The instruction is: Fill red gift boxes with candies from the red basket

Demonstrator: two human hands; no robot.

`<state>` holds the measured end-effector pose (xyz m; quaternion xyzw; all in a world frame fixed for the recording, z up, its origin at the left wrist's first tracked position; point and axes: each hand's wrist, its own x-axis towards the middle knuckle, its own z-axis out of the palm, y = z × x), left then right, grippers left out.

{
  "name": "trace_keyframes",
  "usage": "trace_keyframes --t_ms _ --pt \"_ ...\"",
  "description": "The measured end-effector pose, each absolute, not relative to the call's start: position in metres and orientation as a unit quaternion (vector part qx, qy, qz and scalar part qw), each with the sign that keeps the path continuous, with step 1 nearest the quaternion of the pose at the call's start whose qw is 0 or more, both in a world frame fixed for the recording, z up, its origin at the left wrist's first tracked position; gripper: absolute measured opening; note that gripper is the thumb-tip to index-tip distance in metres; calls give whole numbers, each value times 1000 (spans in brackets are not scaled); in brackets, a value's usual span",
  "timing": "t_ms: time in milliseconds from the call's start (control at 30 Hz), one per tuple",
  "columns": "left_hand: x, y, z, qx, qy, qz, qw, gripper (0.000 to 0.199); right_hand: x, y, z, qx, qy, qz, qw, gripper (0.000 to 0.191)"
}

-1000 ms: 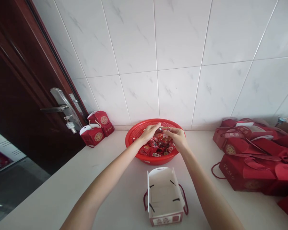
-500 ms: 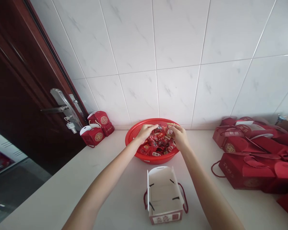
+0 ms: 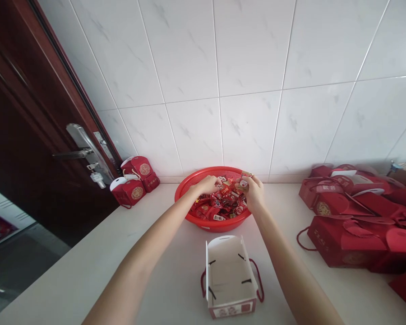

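Note:
A round red plastic basket (image 3: pixel 219 224) stands against the wall, holding many small wrapped candies (image 3: pixel 219 203), mostly red. My left hand (image 3: pixel 208 185) reaches in over its left side, fingers bent down among the candies; whatever they grip is hidden. At the right rim, my right hand (image 3: pixel 255 190) is closed on wrapped candies (image 3: pixel 244 183), with a gold-green wrapper sticking up past the fingers. Below the basket, between my forearms, sits an open gift box (image 3: pixel 227 275) with a white inside, dark cord ends through its walls and red rope handles. No candy shows in it.
Closed red gift boxes (image 3: pixel 347 241) crowd the counter's right side, some with rope handles. A few more red boxes (image 3: pixel 133 189) stand at the left near the dark door (image 3: pixel 27 117), which has keys in its lock. White tiles (image 3: pixel 250 131) rise behind the basket.
My left hand has lowered a little into the candies. My right hand stays by the right rim, and the wrappers in it show more. The open box has not moved on the counter.

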<state>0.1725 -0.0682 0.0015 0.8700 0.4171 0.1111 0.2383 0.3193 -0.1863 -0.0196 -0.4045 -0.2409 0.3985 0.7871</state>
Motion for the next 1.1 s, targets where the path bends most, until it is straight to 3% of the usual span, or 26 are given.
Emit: trace_keyframes --t_ms 233,467,833,1100 --pt "198 -65 -9 901 399 32 166 17 320 -187 -19 -404 -235 397 790 12" --pt "180 -69 -5 879 419 -48 223 23 319 -185 -20 -403 -232 400 790 10" --pt "167 -64 1 849 403 27 341 23 321 -185 -19 -402 -232 401 789 10" --pt "164 -64 4 824 391 99 399 43 321 -185 -20 -402 -234 400 789 7"
